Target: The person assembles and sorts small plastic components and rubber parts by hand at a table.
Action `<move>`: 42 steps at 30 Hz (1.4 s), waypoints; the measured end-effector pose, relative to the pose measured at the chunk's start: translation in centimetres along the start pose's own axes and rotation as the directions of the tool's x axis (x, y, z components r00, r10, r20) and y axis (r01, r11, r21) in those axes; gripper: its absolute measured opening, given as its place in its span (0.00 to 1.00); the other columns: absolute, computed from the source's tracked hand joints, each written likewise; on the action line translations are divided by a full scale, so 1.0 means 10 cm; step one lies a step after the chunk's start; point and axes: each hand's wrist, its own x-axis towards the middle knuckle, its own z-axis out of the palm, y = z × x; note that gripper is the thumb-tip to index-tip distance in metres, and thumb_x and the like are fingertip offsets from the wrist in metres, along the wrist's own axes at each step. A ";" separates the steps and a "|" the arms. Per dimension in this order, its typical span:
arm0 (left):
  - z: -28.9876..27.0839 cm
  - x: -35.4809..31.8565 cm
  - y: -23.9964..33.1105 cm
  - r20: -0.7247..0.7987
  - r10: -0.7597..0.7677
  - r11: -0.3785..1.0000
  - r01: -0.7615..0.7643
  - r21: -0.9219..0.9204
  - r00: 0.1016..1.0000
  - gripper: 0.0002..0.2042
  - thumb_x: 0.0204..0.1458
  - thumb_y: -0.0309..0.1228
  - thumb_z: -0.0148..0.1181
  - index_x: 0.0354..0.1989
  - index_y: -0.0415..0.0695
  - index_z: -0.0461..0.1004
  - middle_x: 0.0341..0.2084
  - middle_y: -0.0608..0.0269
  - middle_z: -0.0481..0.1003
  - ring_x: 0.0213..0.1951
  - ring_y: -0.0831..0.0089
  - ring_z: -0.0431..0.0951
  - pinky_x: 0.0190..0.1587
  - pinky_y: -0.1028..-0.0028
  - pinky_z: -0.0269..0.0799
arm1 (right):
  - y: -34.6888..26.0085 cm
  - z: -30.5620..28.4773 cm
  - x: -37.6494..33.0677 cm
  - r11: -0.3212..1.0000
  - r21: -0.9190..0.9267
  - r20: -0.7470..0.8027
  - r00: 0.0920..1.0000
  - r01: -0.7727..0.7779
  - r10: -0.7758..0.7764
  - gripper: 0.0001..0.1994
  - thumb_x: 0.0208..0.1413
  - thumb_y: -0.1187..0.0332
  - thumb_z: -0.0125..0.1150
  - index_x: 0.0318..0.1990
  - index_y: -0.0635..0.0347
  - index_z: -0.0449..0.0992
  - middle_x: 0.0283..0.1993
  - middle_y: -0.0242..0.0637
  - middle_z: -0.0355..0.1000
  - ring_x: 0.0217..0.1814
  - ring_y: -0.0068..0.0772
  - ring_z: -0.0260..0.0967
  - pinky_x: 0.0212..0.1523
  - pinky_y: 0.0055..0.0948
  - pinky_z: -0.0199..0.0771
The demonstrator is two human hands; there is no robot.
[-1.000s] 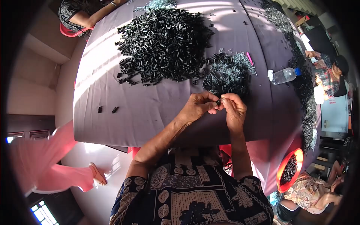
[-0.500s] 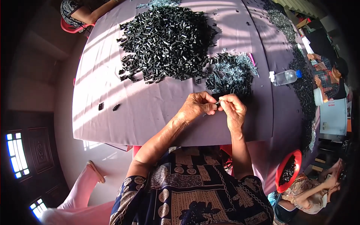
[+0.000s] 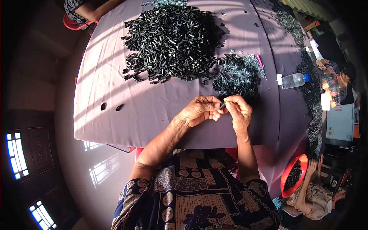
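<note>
Near the front edge of the cloth-covered table (image 3: 161, 130), my two hands meet over a small black plastic piece (image 3: 222, 105). My left hand (image 3: 201, 110) pinches it between thumb and fingers from the left. From the right, my right hand (image 3: 238, 111) closes thumb and forefinger on the same piece; the fingertips partly cover it. Just beyond my fingers lies a smaller mixed heap of black parts and clear plastic bits (image 3: 237, 76). Behind that, a large mound of short black tubular pieces (image 3: 172, 42) spreads over the table.
Two loose black pieces (image 3: 119, 107) lie at the left. A clear bottle with a blue cap (image 3: 294, 81) and a pink stick (image 3: 260, 61) are at the right. Several people sit around the table. A red basin (image 3: 294, 176) of black parts stands at lower right.
My fingers have shifted slightly around the small black piece. A person's leg at lower left has gone out of view. The person at lower right has moved their arms toward the table.
</note>
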 end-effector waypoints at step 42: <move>0.05 -0.05 -0.06 -0.053 0.557 0.689 -0.426 0.586 0.829 0.04 0.40 0.20 0.50 0.24 0.39 0.61 0.18 0.70 0.65 0.22 0.85 0.63 0.24 0.86 0.61 | -0.09 0.12 0.11 0.936 -0.319 0.023 0.989 0.148 -0.149 0.04 0.42 0.77 0.49 0.28 0.64 0.67 0.25 0.31 0.62 0.24 0.17 0.59 0.24 0.15 0.60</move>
